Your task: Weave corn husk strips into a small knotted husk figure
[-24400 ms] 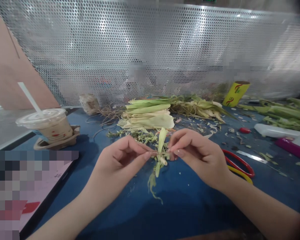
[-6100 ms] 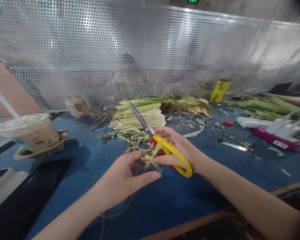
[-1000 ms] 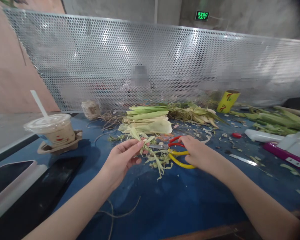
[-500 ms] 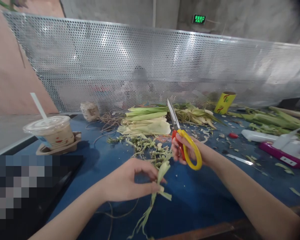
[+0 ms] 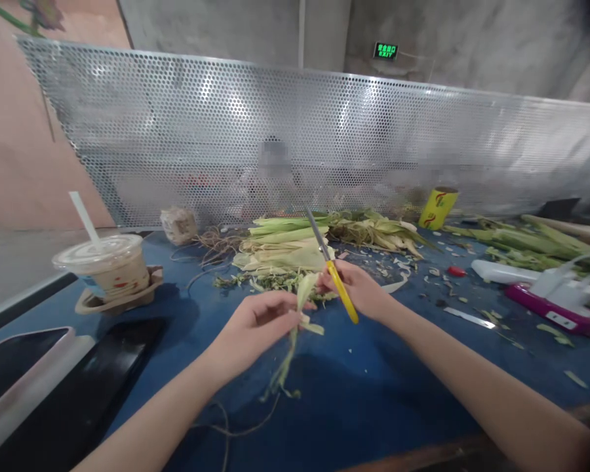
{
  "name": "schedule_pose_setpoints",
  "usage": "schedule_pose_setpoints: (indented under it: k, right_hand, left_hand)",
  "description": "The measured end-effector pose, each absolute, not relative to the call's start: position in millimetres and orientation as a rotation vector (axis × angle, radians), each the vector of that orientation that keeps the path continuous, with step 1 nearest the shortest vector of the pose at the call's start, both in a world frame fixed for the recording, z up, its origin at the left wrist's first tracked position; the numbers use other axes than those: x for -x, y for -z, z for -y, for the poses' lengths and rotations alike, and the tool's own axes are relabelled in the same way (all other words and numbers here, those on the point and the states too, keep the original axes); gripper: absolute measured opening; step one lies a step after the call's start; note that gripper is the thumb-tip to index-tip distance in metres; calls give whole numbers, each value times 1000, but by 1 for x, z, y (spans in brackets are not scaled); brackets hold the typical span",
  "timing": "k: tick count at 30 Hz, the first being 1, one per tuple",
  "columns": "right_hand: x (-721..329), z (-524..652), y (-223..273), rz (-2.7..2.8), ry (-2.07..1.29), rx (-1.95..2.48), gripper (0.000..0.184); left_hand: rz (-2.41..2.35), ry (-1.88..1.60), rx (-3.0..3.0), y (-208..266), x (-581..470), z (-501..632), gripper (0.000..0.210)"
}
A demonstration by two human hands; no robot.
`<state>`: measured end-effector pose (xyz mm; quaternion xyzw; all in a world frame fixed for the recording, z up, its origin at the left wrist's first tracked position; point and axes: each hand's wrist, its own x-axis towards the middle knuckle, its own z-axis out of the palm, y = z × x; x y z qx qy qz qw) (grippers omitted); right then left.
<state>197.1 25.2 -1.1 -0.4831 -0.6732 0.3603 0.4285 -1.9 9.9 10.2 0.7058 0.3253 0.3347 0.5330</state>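
Pinched in my left hand is a knotted piece of pale green corn husk, its frayed strips hanging below my fingers. My right hand is closed around a pair of scissors with yellow on the handle; the blades point up and away, seen nearly edge-on. The right fingers are close to the top of the husk piece; whether they touch it I cannot tell. Behind both hands lie a stack of flat corn husks and a heap of small curled green scraps.
At left are a lidded drink cup in a cardboard holder and phones. Twine lies near the husks. On the right are a blade, a purple power strip and a yellow tube. A perforated metal screen stands behind.
Both hands have risen slightly and shifted left, bringing the right hand nearer the husk piece. The scissors have turned edge-on, with their tips swung left.
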Motion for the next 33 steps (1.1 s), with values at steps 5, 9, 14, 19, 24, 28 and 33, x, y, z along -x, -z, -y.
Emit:
schedule_pose_setpoints:
  k: [5,9,14,19,24,28,33]
  right_hand:
    - [-199,-6,-23,1774,-885,1088,30]
    - [-205,7,-28,1990,-791,1292,27]
    - [-222,20,-28,2089,-698,1548,32]
    - [-231,28,-31,2145,-771,1625,38]
    - [-230,28,-28,2198,-811,1691,38]
    - [-228,28,-28,2236,-833,1715,36]
    - [-225,31,-31,2252,-927,1687,36]
  left_hand:
    - [-861,-1145,-1489,-13,2,-18,20]
    - [-761,-1302,-1415,-13,5,-17,22]
    - [-754,-1426,-1375,-13,7,-15,14]
    - [-748,-1360,-1356,-12,5,-16,14]
    - [-821,-1340,-1455,-11,2,-16,9]
    - [-787,-1261,-1417,-9,-2,-14,23]
    - [-755,-1270,-1395,-10,-5,-10,35]
